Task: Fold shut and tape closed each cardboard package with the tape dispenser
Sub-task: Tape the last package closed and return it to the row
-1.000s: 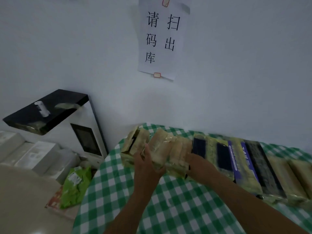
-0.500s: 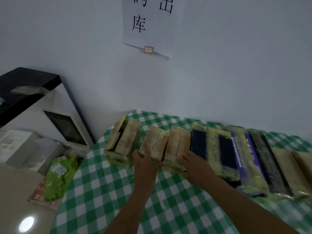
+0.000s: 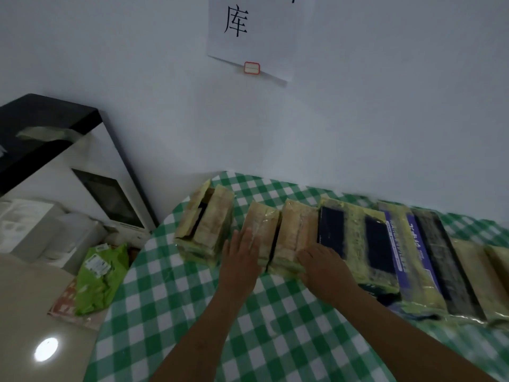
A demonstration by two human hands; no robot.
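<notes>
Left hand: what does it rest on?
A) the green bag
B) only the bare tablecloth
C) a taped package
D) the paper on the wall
C: the left hand lies flat, fingers straight, on top of a taped package in the row.

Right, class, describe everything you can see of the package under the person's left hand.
The package is a tan cardboard block wrapped in glossy, yellowish clear tape. It lies on the green-checked tablecloth in a row of similar parcels, long side running away from the camera. A narrow dark slit shows between it and the next package on its right. Another package sits apart on its left. The left hand rests flat on its near end, fingers straight.
</notes>
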